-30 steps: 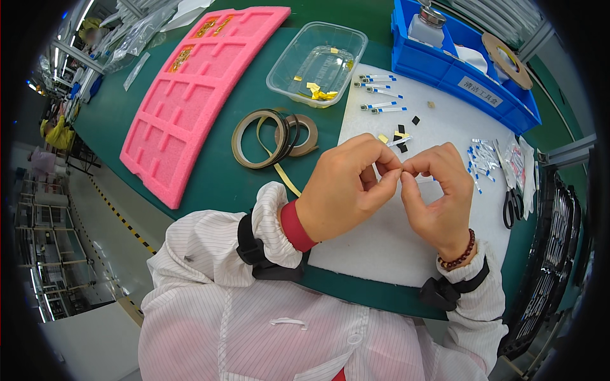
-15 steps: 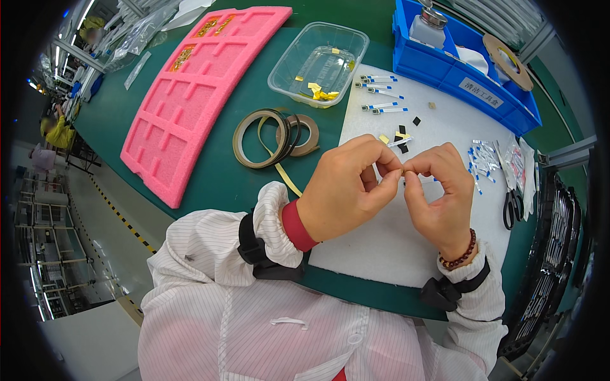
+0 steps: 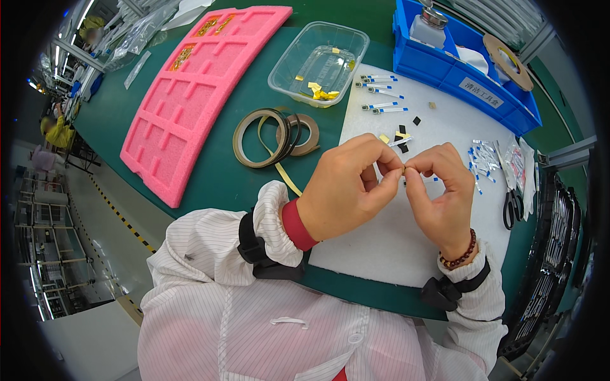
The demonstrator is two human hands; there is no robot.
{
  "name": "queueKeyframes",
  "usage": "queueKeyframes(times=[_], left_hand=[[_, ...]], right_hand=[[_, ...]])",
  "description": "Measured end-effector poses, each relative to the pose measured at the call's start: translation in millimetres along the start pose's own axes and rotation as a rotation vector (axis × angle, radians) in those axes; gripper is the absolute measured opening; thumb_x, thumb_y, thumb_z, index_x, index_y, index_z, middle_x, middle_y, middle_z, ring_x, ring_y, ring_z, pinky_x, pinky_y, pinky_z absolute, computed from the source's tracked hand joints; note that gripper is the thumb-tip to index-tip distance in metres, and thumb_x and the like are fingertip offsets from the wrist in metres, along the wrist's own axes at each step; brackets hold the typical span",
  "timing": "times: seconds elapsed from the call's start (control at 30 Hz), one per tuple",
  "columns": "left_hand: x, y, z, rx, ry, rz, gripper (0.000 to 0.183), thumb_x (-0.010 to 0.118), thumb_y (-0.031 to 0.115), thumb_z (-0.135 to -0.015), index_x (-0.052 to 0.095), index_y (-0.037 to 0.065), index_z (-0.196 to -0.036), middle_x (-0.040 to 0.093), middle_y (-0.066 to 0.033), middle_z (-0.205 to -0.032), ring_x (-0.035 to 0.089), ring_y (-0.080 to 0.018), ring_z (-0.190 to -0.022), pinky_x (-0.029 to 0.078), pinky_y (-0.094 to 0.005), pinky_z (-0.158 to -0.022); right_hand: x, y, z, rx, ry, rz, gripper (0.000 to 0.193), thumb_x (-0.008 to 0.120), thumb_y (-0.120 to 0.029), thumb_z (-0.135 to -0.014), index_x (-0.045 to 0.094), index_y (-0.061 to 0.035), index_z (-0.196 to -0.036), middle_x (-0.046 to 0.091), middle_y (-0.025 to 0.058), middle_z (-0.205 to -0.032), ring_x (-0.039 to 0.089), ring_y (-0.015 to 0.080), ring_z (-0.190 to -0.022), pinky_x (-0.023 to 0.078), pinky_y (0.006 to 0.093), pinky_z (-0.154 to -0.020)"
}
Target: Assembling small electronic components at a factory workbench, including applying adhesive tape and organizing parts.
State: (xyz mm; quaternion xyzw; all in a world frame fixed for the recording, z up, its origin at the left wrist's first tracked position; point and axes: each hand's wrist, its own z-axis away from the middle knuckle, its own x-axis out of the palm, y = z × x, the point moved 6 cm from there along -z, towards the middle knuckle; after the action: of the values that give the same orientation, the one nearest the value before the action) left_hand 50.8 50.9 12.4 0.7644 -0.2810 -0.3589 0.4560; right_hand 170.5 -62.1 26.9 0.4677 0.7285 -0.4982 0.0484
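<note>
Over the white foam sheet point(image 3: 375, 251), my left hand point(image 3: 346, 187) and my right hand point(image 3: 445, 193) meet, thumb and forefinger pinched on each. What sits between the fingertips is tiny and mostly hidden, so I cannot make it out. Just beyond my fingers lie small black pads point(image 3: 403, 148) and pale yellow pieces point(image 3: 384, 138). Farther off on the sheet are several short flex cables point(image 3: 389, 110) with blue ends. To the right of my right hand is a loose pile of similar silvery strips point(image 3: 484, 162) with blue ends.
Tape rolls point(image 3: 239, 140) lie left of my hands. Behind them stands a clear plastic tub point(image 3: 276, 79) holding yellow scraps. A pink foam tray point(image 3: 162, 136) is at left, a blue divided box point(image 3: 438, 70) at back right. Black-handled scissors point(image 3: 511, 209) rest at right.
My fingertips have shifted very slightly, with both hands still pinched together in the same place. Nothing else has visibly moved.
</note>
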Motion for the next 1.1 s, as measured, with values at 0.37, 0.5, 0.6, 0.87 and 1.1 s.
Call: queueKeyframes(times=[0.37,0.5,0.6,0.87,1.1], left_hand=[[-51,1,-31,0.182,0.369,-0.268,0.008,0.075,0.003,-0.086,0.069,0.002,-0.091,0.066,-0.0067,-0.082,0.063,-0.0147,-0.061,0.048,-0.0270,-0.055],[-80,-13,-39,0.258,0.427,-0.746,0.007,0.074,0.002,-0.085,0.071,0.002,-0.091,0.068,-0.0099,-0.083,0.064,-0.0263,-0.075,0.050,-0.0376,-0.069],[-80,-16,-39,0.238,0.390,-0.969,0.008,0.075,0.007,-0.088,0.076,0.001,-0.093,0.069,-0.0117,-0.085,0.062,-0.0252,-0.081,0.051,-0.0355,-0.069],[-23,-6,-15,-0.105,-0.058,0.104,0.020,0.072,0.019,-0.100,0.076,-0.001,-0.100,0.071,-0.0030,-0.090,0.054,-0.0072,-0.073,0.045,-0.0227,-0.066],[10,-14,0,-0.439,-0.395,0.646,0.027,0.067,0.029,-0.104,0.070,0.003,-0.105,0.073,-0.0031,-0.103,0.051,-0.0036,-0.074,0.042,-0.0202,-0.068]], right_hand=[[-10,15,2,0.086,0.180,0.005,0.004,0.071,0.002,-0.084,0.071,-0.0020,-0.086,0.069,0.0054,-0.081,0.054,0.0162,-0.073,0.042,0.0288,-0.065],[-11,11,-1,0.063,0.177,-0.014,0.004,0.070,0.002,-0.086,0.071,-0.0012,-0.090,0.069,0.0061,-0.082,0.054,0.0152,-0.073,0.042,0.0283,-0.064],[-11,13,0,0.055,0.178,-0.066,0.006,0.072,0.001,-0.089,0.073,-0.0018,-0.094,0.070,0.0066,-0.086,0.056,0.0153,-0.075,0.043,0.0280,-0.065],[-11,4,-1,-0.036,0.082,-0.151,0.010,0.072,0.002,-0.093,0.076,-0.0050,-0.099,0.071,0.0068,-0.096,0.062,0.0166,-0.086,0.048,0.0265,-0.070],[-10,0,-1,-0.119,0.040,-0.180,0.014,0.073,0.003,-0.091,0.078,-0.0069,-0.100,0.070,0.0072,-0.097,0.064,0.0190,-0.091,0.052,0.0287,-0.075]])
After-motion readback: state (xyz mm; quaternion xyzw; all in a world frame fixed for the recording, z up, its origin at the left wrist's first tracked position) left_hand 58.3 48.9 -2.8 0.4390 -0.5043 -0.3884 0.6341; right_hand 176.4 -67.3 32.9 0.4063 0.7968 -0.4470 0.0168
